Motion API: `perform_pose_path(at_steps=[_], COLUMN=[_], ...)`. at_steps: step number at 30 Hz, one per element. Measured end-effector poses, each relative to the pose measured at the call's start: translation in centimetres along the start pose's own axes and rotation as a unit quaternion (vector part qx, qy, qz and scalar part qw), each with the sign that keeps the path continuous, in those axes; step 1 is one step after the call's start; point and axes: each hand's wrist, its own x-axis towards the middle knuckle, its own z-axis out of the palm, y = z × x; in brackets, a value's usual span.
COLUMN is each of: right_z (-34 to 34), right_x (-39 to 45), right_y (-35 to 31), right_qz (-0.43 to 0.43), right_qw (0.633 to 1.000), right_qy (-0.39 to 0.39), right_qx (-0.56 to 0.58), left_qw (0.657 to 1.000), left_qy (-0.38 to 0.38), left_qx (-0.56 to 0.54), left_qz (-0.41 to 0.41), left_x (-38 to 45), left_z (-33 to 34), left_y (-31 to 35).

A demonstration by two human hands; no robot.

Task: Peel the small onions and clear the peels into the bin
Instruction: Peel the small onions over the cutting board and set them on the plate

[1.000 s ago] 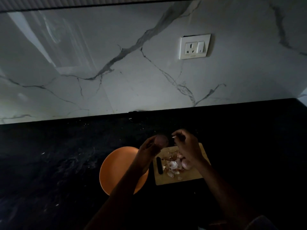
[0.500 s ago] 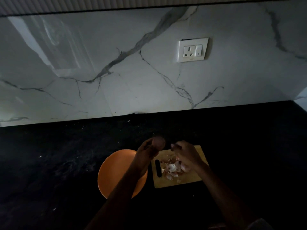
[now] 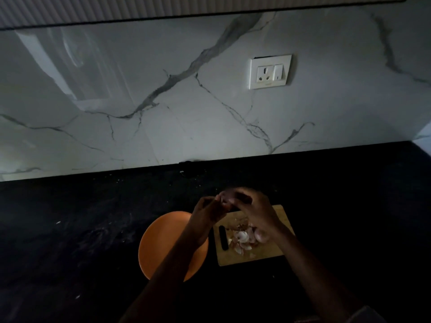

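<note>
Counter [image 3: 81, 229] left of orange plate [image 3: 163, 241] open; cutting board [image 3: 275, 255] crowded (peels [image 3: 242, 238], dark slot at left edge)

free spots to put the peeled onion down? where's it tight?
Free: orange plate, bare left of the left arm; dark counter between plate and marble wall; counter right of the cutting board. Crowded: board middle, under peels, with both hands above its far edge.
</note>
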Motion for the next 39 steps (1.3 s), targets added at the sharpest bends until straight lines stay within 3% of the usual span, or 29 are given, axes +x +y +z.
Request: perform_pose_path(at_steps=[6, 10, 17, 22, 28, 32, 36, 39], right_z=[-0.1, 0.7, 1.0, 0.8, 0.8, -0.2, -1.1, -1.2], right_x=[0.1, -0.2, -0.7, -0.2, 0.2, 0.5, -0.1, -0.9], right_y=[-0.2, -0.3, -0.2, 0.1, 0.3, -0.1, 1.1, 2.8], right_qz=[0.013, 0.032, 0.047, 0.026, 0.019, 0.021, 0.069, 0.109], right_qw=[1.000, 0.999, 0.996, 0.999, 0.993, 0.996, 0.993, 0.989], right_qy=[0.008, 0.025, 0.009, 0.038, 0.103, 0.072, 0.072, 0.026], right_qx=[0.013, 0.029, 0.070, 0.009, -0.057, -0.045, -0.063, -0.101], left_qw=[0.999, 0.998, 0.998, 0.998, 0.996, 0.996, 0.997, 0.998], left_qy=[-0.035, -0.026, 0.018, 0.015, 0.019, 0.012, 0.007, -0.005], left_qx=[-0.030, -0.060, -0.019, 0.010, -0.037, -0.053, -0.046, -0.044], left_qz=[-0.019, 0.024, 0.061, 0.068, 0.078, 0.076, 0.061, 0.048], left_x=[0.5, 0.3, 0.7, 0.5, 0.4, 0.2, 0.2, 0.4], left_z=[-0.7, -0.3, -0.8, -1.0, -0.6, -0.4, -0.7, -1.4], left_y=[-0.4, -0.9, -1.5, -1.0, -1.3, -1.2, -1.4, -1.8])
